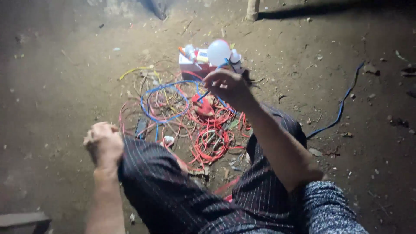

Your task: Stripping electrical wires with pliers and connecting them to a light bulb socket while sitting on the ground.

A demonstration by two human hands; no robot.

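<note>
Right hand point(227, 86) fingers pinch the blue wire point(162, 102) just below the white bulb point(218, 52); keep it taut, clear of the red coils point(212, 141). Left hand point(104, 145) fisted on the knee.

A single light from near the camera brightens the middle of the brown dirt floor point(65, 86), glares off the round white bulb point(218, 52), and fades to soft, grainy darkness at every edge.

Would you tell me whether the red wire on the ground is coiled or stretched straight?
Coiled: the red wire lies in loose overlapping loops.
</note>
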